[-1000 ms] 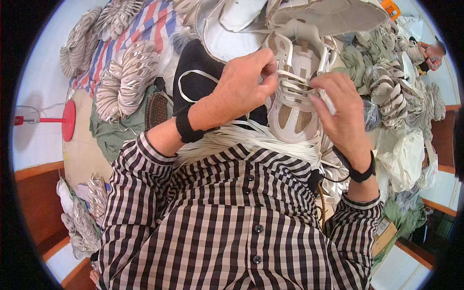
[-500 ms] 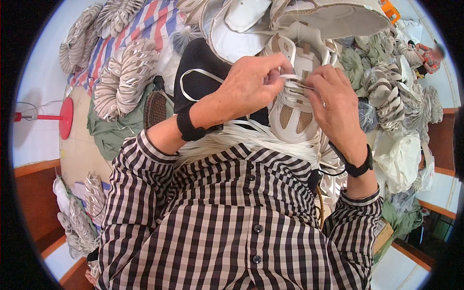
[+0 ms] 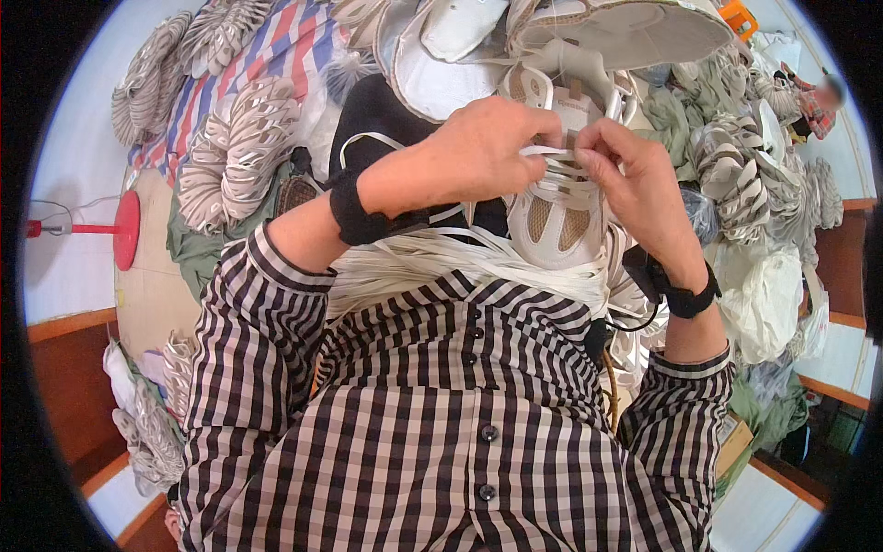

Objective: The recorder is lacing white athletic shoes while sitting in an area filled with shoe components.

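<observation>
Pinching white lace (image 3: 552, 150) on beige shoe (image 3: 556, 207)

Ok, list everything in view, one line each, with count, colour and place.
shoe: one, white and beige, centre, under both hands
lace: one, white, across the shoe, pinched by both hands
loose laces: a bundle, white, on the lap below the shoe
shoe uppers: several stacks, grey-white, left, more at right
striped sheet: one, red, blue and white, upper left
stand: one, red, far left
bags: a few, pale, right
shirt: one, black and cream check, bottom centre
wristbands: two, black, one on each wrist
left hand: on the lace, left of the shoe
right hand: on the lace, right of the shoe
</observation>
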The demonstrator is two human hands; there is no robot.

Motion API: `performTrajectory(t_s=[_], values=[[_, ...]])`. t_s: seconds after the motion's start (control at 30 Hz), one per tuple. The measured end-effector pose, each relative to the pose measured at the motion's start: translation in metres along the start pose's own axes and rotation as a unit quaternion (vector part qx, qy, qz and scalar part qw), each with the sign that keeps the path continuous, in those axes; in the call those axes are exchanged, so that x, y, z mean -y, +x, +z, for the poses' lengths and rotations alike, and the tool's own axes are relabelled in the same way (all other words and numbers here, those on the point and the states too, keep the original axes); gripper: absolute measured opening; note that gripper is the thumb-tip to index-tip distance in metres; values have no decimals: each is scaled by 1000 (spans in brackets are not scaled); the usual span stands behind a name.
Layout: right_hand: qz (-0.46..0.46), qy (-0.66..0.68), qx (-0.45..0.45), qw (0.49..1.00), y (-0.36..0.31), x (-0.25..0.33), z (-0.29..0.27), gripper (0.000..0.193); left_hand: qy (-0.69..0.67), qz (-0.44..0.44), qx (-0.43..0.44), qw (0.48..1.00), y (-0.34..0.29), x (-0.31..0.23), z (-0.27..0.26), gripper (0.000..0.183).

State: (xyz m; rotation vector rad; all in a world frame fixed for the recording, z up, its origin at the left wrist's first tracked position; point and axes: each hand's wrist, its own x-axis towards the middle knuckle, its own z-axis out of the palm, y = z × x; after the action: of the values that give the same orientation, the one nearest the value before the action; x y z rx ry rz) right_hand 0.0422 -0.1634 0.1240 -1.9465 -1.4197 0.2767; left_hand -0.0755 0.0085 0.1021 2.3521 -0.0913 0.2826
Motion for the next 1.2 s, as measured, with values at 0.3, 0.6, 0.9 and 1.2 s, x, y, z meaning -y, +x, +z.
performTrajectory(t_s=[0.3, 0.6, 0.9, 1.2], values=[[80, 184, -12, 980, 7, -19, -17, 4, 2, 6, -44, 999, -2, 0, 2, 20], [47, 136, 71, 987, 0, -17, -20, 11, 71, 43, -6, 997, 1, -2, 0, 16], [29, 42, 1, 999, -4, -14, -13, 11, -28, -5, 85, 996, 15, -2, -9, 15], [50, 99, -9, 994, -6, -25, -8, 10, 180, 76, -21, 981, 5, -3, 6, 10]])
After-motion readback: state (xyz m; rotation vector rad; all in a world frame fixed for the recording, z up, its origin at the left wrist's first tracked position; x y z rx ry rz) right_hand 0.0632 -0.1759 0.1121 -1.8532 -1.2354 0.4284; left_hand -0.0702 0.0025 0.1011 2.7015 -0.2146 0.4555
